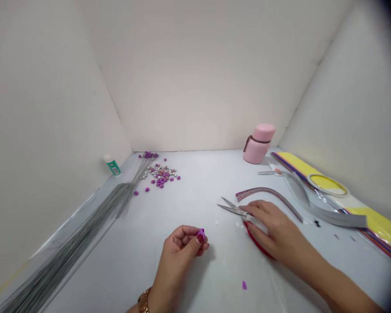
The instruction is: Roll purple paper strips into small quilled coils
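While the left hand (179, 252) holds one small purple piece (201, 235) in fingers (186, 231) pinched together, the right hand (263, 226) closes over one pair of red-handled scissors (232, 208), blades apart. A firm pinch suits so small a piece. Count: one loose purple scrap (244, 285) on the table (143, 278).

1. Small purple folded piece (201, 234), lower centre of the frame, pinched at the fingertips of the left hand (182, 248), its top poking up above them.
2. Steel scissors (231, 208), right of centre, lying nearly flat, blades slightly parted, tips pointing left.
3. Red scissor handles (256, 243), below the blades, mostly covered by the right hand (273, 226), wrapped over them.
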Demonstrator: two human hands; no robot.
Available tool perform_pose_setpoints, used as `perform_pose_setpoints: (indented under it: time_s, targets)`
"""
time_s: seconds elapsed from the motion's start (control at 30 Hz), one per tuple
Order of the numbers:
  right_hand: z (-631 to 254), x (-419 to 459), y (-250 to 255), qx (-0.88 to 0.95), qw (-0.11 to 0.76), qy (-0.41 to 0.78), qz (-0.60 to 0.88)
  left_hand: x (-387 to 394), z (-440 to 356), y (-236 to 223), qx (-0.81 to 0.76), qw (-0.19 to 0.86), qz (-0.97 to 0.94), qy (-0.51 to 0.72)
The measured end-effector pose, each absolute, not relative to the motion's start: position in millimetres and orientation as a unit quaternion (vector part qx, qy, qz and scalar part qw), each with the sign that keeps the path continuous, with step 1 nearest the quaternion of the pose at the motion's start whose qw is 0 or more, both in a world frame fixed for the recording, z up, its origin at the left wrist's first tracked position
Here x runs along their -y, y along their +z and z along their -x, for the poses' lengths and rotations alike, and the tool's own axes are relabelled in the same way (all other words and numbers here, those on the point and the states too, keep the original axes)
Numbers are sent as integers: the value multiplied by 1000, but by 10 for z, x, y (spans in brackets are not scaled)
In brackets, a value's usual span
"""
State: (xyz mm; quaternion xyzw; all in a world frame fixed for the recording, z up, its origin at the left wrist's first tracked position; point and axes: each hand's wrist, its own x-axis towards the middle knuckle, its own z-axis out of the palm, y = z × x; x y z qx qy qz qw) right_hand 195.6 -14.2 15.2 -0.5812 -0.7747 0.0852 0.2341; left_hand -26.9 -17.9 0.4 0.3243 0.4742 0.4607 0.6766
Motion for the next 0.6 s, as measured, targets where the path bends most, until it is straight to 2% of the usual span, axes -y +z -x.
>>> perform_pose_setpoints:
  time_s: [0.13,0.27,0.37,0.6]
  targets:
    - [-1449,330,213,709,338,346,513,227,235,-10,-460,698,-339,431]
    - [-1184,433,107,590,404,485,503,251,219,-15,-441,709,-350,425]
    - [-1184,436,42,534,435,529,496,264,210,-20,-435,722,-344,414]
    - [-1231,405,74,525,481,522,469,291,209,-25,-400,772,-299,393]
